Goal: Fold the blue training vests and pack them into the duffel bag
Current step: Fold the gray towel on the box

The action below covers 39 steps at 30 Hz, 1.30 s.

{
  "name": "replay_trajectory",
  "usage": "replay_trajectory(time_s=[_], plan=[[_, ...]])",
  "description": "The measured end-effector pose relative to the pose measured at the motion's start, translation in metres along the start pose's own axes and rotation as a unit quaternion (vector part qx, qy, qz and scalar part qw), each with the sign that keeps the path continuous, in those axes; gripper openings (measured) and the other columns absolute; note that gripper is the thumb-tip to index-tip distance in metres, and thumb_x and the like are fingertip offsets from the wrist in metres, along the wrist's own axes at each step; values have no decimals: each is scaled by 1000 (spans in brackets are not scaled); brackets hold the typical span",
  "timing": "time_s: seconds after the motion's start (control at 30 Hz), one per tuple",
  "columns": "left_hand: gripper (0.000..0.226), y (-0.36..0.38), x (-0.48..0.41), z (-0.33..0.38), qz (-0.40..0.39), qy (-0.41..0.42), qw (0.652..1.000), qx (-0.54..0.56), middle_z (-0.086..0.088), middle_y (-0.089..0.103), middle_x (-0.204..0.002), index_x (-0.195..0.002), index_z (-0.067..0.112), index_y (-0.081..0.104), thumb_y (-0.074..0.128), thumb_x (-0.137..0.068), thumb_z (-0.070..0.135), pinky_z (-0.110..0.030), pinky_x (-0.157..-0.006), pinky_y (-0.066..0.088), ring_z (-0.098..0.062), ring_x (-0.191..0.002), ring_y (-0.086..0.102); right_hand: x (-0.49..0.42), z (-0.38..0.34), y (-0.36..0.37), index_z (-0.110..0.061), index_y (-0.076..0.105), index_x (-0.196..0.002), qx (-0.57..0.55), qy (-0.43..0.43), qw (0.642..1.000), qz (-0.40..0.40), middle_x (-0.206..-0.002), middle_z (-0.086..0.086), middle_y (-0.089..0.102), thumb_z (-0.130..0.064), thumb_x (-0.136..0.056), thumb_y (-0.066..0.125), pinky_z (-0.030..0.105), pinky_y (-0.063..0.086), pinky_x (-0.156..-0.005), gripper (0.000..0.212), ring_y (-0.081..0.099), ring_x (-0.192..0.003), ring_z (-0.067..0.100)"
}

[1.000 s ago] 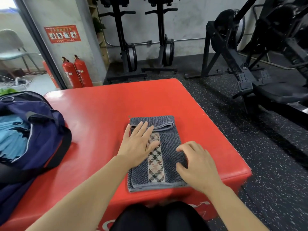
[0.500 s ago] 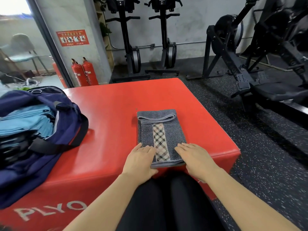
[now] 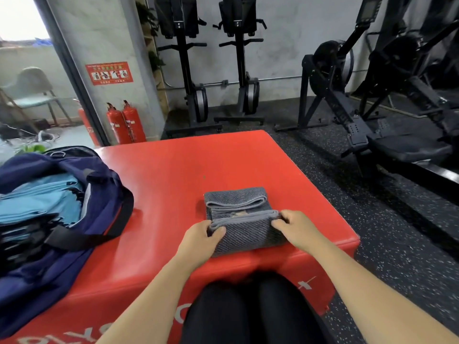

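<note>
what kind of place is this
Most likely a gym or fitness studio. Two rowing machines stand stored upright against the back wall, another rower sits on the right, the floor is speckled black rubber, and a red padded plyo box serves as the work surface.

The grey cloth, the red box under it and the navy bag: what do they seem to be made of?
The grey cloth looks like matte woven cotton towelling: diagonal ribbing, soft folds. The red box is probably foam under slightly glossy vinyl: rounded edges, soft sheen. The duffel bag seems nylon or polyester, matte navy: it slumps and creases.
</note>
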<state>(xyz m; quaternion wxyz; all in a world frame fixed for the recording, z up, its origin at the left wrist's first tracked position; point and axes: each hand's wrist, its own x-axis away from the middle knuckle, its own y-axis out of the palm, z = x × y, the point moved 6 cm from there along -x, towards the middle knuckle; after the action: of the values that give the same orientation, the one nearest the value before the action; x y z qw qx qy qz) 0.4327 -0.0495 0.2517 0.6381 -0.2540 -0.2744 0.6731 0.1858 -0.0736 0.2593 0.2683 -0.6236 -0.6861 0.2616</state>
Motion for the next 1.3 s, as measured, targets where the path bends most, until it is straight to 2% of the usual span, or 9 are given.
replay_trajectory(time_s=[0.47,0.57,0.67,0.73,0.83,0.93,1.03,1.2,1.3], plan=[[35,3,-23,-2,103,-99,978,-149,8,57,-77,-84,21,53,46,-94,54,-31,-64,39,-23,-83,61,-20,5,23,-19,45,-92,190,84,970,128,-100,8,67,-44,-100,41,36,38,-70,26,62,-97,32],[28,-3,-17,7,152,-49,964,-212,7,58,-86,-101,25,46,53,-93,50,-33,-67,40,-22,-88,61,-19,5,23,-18,51,-107,177,95,970,136,-101,7,67,-44,-98,43,35,37,-69,28,63,-98,31],[29,1,-11,43,230,165,930,-233,2,62,-114,-111,22,60,66,-86,35,-38,-92,38,-24,-110,57,-19,4,25,-18,51,-111,177,95,969,143,-100,8,68,-44,-98,44,35,37,-69,30,63,-97,31],[46,26,-10,61,112,285,911,-278,-2,46,-147,-134,18,54,54,-93,38,-36,-115,16,-23,-140,36,-19,4,25,-18,51,-111,178,97,969,140,-101,9,68,-44,-97,45,36,39,-71,30,63,-98,32],[84,56,-10,39,-98,229,897,-366,0,-1,-164,-157,20,5,23,-90,68,-39,-121,-12,-19,-150,-10,-17,3,23,-20,50,-115,175,106,970,130,-107,8,67,-45,-96,47,36,40,-74,31,62,-102,31],[98,59,-13,21,-131,209,881,-404,-1,-10,-164,-155,24,-9,12,-76,77,-42,-119,-12,-21,-149,-17,-10,-4,17,-21,45,-124,183,82,968,152,-115,5,61,-43,-94,54,37,44,-80,38,60,-108,29],[93,59,-15,25,-142,208,878,-406,0,-9,-164,-156,24,-8,34,-87,72,-42,-121,-9,-21,-149,-16,-8,-34,25,-11,50,-132,269,-105,936,201,-134,11,53,-39,-85,64,42,42,-97,56,50,-126,32],[90,59,-11,23,-135,201,889,-388,2,-10,-163,-156,25,-8,36,-90,67,-41,-121,-9,-19,-149,-17,-11,-36,70,-11,4,-156,328,-167,929,-31,-163,5,-4,-78,-76,-17,31,-13,-118,106,-9,-150,16],[88,57,-11,22,-137,204,891,-383,2,-12,-163,-156,24,-8,36,-91,65,-41,-121,-10,-18,-149,-18,-10,-24,72,-15,-4,-155,316,-133,936,-77,-163,0,-11,-75,-63,-29,29,-17,-116,113,-17,-148,10]])
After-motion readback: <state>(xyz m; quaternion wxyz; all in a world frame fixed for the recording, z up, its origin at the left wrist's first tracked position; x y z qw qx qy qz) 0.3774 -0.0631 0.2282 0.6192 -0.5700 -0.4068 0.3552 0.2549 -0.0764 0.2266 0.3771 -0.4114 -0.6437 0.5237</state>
